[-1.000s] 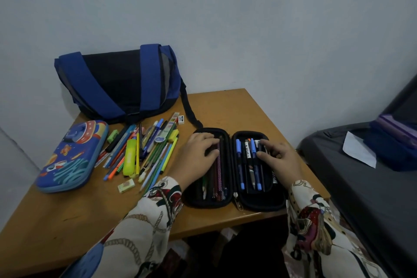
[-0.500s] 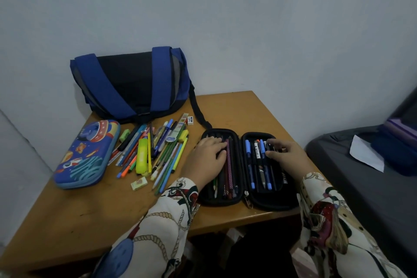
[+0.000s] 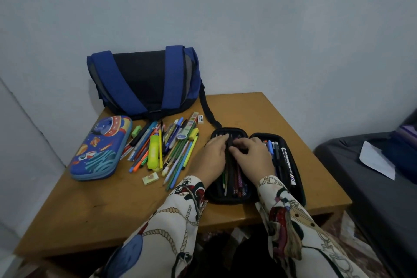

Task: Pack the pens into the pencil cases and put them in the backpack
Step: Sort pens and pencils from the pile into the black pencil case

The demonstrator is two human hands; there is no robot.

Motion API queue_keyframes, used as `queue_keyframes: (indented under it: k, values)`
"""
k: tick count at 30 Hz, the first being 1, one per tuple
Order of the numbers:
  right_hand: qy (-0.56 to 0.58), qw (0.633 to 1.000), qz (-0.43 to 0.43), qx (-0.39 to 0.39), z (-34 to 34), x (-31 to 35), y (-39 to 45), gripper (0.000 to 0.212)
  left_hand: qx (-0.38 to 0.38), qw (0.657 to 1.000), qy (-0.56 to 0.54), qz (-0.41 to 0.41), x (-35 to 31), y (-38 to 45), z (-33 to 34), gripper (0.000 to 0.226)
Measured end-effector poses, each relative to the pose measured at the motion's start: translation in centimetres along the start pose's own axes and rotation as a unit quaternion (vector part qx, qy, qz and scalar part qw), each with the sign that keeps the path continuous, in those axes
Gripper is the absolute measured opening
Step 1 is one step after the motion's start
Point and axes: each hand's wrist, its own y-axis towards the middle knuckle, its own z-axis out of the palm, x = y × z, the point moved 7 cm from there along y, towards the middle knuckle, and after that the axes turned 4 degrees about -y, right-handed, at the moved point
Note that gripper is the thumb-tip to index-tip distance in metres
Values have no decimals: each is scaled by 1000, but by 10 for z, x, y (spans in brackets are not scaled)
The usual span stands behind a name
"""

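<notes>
An open black pencil case lies near the table's front edge, with pens and pencils in both halves. My left hand rests flat on the pens in the left half. My right hand reaches across to that same half, its fingers curled on a dark pen there. A white marker and blue pens show in the right half. To the left lies a pile of loose pens, then a shut blue rocket-print pencil case. The blue and black backpack stands against the wall.
The wooden table sits in a corner between two walls. A pale eraser and a small white eraser lie by the pens. A dark bed with a white paper is at the right.
My right hand has moved from the case's right half over to the left half, beside my left hand. The view has shifted, so everything sits further right in frame.
</notes>
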Motion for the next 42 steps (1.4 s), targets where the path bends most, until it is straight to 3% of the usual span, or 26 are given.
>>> queue_keyframes:
  k: [2, 4, 6, 9, 14, 17, 20, 24, 27, 33, 42]
  values:
    - [-8, 1000, -3, 15, 3, -3, 0, 31, -54, 997, -50, -7, 1, -4, -13, 38]
    - [-4, 1000, -9, 18, 4, -5, -1, 32, -137, 990, -29, -11, 5, -12, -32, 34]
    - [13, 1000, -10, 16, 5, -7, -2, 35, -214, 972, 94, 3, 10, -25, -49, 30]
    - [17, 999, -21, 25, 7, -5, -4, 45, -250, 935, 252, 15, 18, -34, -57, 26]
    - [-29, 997, -46, 49, 8, 0, -6, 55, -249, 908, 336, -20, 19, -31, -54, 47]
    - [-35, 997, -53, 48, 8, 0, -6, 51, -197, 916, 343, -64, 27, -24, -52, 56]
    - [-29, 997, -53, 40, 6, 1, -8, 43, -176, 915, 354, -75, 33, -23, -50, 49]
    - [-4, 999, -43, 21, 4, 0, -10, 35, -212, 913, 345, -54, 32, -27, -51, 33]
    - [9, 999, -33, 10, 4, -1, -8, 30, -234, 910, 338, -46, 33, -27, -53, 34]
    - [18, 999, -21, 21, -13, 1, -2, 31, -197, 908, 363, -69, 38, -22, -48, 28]
    - [66, 990, 119, -47, -69, -82, 8, 14, -225, 901, 367, -55, 31, -26, -49, 20]
